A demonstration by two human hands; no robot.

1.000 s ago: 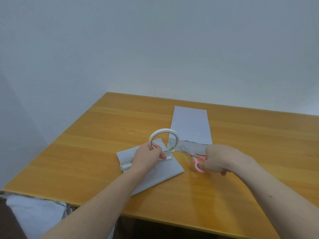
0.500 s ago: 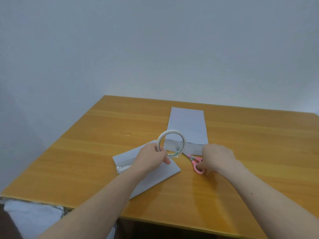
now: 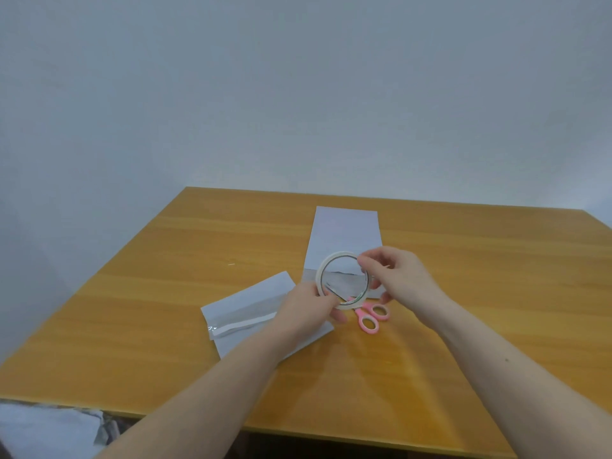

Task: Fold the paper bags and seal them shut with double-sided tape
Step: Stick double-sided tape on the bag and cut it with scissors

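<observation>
You have one roll of tape (image 3: pixel 343 280) raised above the tabletop (image 3: pixel 165 309), and both your hands are on it. Your left hand (image 3: pixel 309 308) grips the roll's lower left rim, fingers curled round the ring. Your right hand (image 3: pixel 399 276) pinches at the roll's upper right edge between thumb and fingertip, its other fingers loosely spread.

Count two paper bags. One bag (image 3: pixel 346 236) lies flat just beyond the roll, its long side running away from you; its near end shows grey through the ring. The other bag (image 3: pixel 251 303) lies to the left of the roll at a slant, partly under your left wrist, with one pale strip (image 3: pixel 245 324) running along its folded flap.

One pair of pink-handled scissors (image 3: pixel 371 316) lies on the tabletop directly below the roll, handles toward you and to the right, blades hidden behind the ring and your left hand.

Far to the left of the roll, past the tabletop's near edge, sits a heap of crumpled white material (image 3: pixel 49 429); you cannot tell what it is.
</observation>
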